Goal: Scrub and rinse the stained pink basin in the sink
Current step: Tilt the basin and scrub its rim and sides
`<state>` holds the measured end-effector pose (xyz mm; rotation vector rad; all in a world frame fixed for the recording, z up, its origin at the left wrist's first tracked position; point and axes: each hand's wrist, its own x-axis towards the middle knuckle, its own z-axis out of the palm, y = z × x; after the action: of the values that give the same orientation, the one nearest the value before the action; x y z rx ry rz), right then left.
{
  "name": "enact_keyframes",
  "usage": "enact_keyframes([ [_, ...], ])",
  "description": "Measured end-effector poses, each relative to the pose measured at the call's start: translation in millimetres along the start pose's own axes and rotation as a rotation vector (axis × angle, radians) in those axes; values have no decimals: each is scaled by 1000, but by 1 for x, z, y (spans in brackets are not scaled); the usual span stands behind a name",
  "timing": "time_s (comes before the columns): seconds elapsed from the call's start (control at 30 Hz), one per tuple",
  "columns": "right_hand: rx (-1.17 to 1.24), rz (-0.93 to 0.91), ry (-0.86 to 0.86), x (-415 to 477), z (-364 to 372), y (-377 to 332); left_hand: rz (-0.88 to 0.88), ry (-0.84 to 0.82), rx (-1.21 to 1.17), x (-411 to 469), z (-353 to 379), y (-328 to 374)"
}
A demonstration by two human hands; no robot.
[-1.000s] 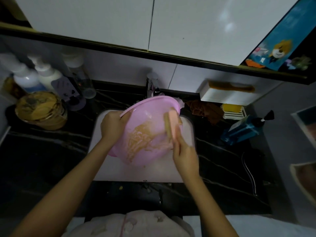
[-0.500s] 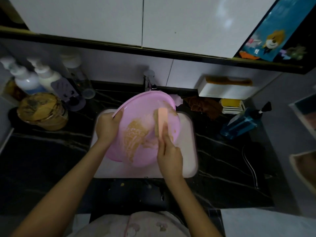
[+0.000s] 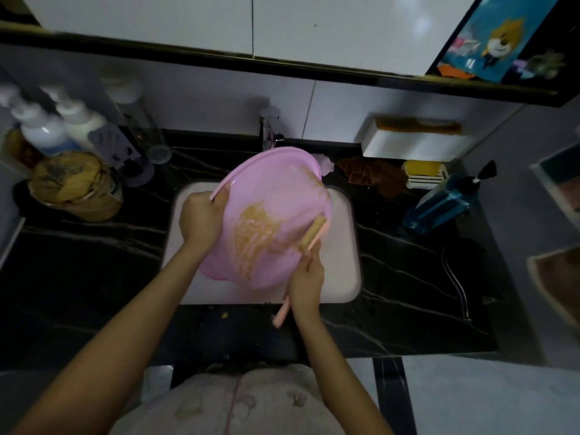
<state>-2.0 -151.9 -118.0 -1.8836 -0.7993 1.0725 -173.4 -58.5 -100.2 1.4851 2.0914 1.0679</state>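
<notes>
Your main risk is the tilted round pink plastic basin slipping. Only your left hand grips it, fingers curled over the left rim, while it stands steeply on its lower edge in the white rectangular sink. A hard push from the brush could twist the wet rim out of that single grip and knock the basin against the chrome tap just behind its upper rim. The smeared brown stain covers the middle of the inner wall, with more along the upper right rim, so scrubbing looks far from done. Flicked bristles could throw grime onto the black marbled counter.

Your right hand is clamped round the pink handle of the scrubbing brush, whose tan head lies against the basin's right inner wall, beside the stain. The basin sits between your hands: the left on its rim, the right at its lower right edge, reaching in with the brush.
</notes>
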Motion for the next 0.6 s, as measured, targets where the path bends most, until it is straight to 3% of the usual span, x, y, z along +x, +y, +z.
enact_keyframes([
  [0.1,10,-82,-27,-25,16,-8,-13,-13,-14,0,0,-3],
  [0.23,53,125,-105,-33,19,11,-10,-24,-7,2,-2,-2],
  [0.4,-19,-20,-113,-31,20,-15,2,-29,18,-2,-2,-1],
  [0.53,-54,225,-161,-41,12,2,9,-51,-1,-3,-2,-1],
  [0.6,-50,172,-154,-44,10,-17,3,-64,4,-2,-1,0],
])
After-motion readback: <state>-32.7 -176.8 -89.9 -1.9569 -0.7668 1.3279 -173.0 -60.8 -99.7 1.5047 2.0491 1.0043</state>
